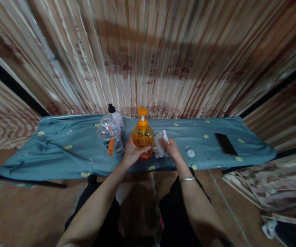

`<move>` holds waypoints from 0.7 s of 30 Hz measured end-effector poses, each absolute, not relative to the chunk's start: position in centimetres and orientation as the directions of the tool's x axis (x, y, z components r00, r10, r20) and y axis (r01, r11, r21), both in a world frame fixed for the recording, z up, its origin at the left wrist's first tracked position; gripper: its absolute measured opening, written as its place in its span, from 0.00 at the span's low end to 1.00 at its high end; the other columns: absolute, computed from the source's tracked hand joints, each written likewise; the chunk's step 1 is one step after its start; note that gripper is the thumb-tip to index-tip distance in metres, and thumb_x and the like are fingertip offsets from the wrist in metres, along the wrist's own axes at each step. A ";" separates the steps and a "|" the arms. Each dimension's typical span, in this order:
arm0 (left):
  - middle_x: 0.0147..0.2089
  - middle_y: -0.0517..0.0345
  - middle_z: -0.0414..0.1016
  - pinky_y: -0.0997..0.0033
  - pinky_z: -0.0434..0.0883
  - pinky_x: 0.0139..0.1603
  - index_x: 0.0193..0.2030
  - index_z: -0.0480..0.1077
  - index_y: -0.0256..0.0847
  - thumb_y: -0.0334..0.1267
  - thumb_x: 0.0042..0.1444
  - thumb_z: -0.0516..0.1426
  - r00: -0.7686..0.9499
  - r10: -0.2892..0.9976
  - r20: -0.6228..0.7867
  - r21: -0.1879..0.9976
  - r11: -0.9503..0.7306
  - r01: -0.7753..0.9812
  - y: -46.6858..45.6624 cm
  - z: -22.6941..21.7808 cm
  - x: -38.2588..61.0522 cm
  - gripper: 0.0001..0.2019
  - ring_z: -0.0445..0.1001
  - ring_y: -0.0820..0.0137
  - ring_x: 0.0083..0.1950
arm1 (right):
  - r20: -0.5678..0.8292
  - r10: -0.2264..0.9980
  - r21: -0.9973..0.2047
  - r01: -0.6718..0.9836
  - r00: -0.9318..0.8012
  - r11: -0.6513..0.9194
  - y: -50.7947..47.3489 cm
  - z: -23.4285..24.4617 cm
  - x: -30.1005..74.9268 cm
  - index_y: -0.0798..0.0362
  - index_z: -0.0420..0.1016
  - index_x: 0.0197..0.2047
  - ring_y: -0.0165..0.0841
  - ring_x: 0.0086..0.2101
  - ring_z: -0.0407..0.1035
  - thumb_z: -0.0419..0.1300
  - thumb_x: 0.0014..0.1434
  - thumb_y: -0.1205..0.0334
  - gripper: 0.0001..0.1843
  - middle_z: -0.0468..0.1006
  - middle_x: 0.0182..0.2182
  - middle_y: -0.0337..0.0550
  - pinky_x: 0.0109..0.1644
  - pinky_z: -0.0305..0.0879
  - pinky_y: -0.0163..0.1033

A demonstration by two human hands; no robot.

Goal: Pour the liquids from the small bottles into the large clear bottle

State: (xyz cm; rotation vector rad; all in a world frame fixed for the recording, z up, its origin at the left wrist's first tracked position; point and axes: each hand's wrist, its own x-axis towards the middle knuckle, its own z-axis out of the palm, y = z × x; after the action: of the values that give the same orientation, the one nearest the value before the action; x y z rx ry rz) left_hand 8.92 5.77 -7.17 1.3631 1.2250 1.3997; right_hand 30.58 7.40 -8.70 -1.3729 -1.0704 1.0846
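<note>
Closest to the camera, a person's bare forearms (106,192) reached forward over dark-clad legs (181,209) and a brown tiled floor (24,206), a silver-coloured bracelet (187,179) circling the right wrist. Both hands met over a narrow desk (60,157) draped in teal fabric with small yellow motifs. The left hand (132,151) was curled around the near left side of an orange pump bottle (144,137), thumb laid across the lower front; the fingers behind it were hidden from view. The bottle stood upright directly in front of the person, between the two hands, its orange pump head rising above the left hand. The right hand (172,148), almost closed, pinched a crumpled white cloth (160,145) between thumb and fingers. The cloth hung just beside the bottle's right flank; whether the two touched could not be told.

Just right of the right hand, a small white disc (190,153) lay flat on the fabric. Near the left hand, on its left, stood a clear plastic container (114,144) with a flared top and an orange label. Well to the right of the right hand lay a dark phone (225,144). Beyond the left hand, partly behind the clear container, was a black-topped bottle (118,118). Farthest from both hands, a pleated beige curtain (142,79) with reddish prints filled the background, flanked by slanting black poles (16,84).
</note>
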 end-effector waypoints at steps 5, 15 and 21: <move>0.50 0.51 0.82 0.45 0.78 0.60 0.51 0.69 0.44 0.47 0.31 0.79 -0.134 0.965 0.226 0.974 -0.224 0.031 5.7 -6.5 7.9 0.40 0.83 0.51 0.53 | -0.111 0.987 -0.993 0.021 0.116 -0.114 7.4 -9.2 28.8 0.46 0.78 0.28 0.40 0.35 0.77 0.71 0.50 0.47 0.13 0.80 0.27 0.37 0.45 0.75 0.44; 0.48 0.54 0.82 0.50 0.80 0.57 0.50 0.68 0.44 0.47 0.34 0.78 -0.150 0.957 0.249 0.964 -0.260 -0.057 5.4 -4.3 7.8 0.37 0.84 0.55 0.50 | -0.359 0.904 -0.784 -0.451 -0.230 -0.426 5.1 -8.6 23.0 0.48 0.81 0.45 0.46 0.51 0.84 0.59 0.69 0.37 0.23 0.90 0.41 0.48 0.58 0.80 0.54; 0.50 0.52 0.82 0.47 0.81 0.57 0.51 0.68 0.45 0.50 0.37 0.78 -0.151 0.955 0.257 0.963 -0.266 -0.043 5.6 -4.3 7.4 0.37 0.84 0.53 0.51 | -0.407 0.838 -0.751 -0.390 -0.363 -0.533 3.6 -7.8 22.3 0.53 0.83 0.52 0.50 0.45 0.85 0.45 0.70 0.25 0.42 0.89 0.39 0.55 0.46 0.84 0.55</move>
State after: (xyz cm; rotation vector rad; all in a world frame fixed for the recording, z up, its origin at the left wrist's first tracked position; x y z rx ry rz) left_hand 7.38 5.59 -4.27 1.2817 1.1299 1.5426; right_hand 22.27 3.57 -7.77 -1.0219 -0.7049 1.9704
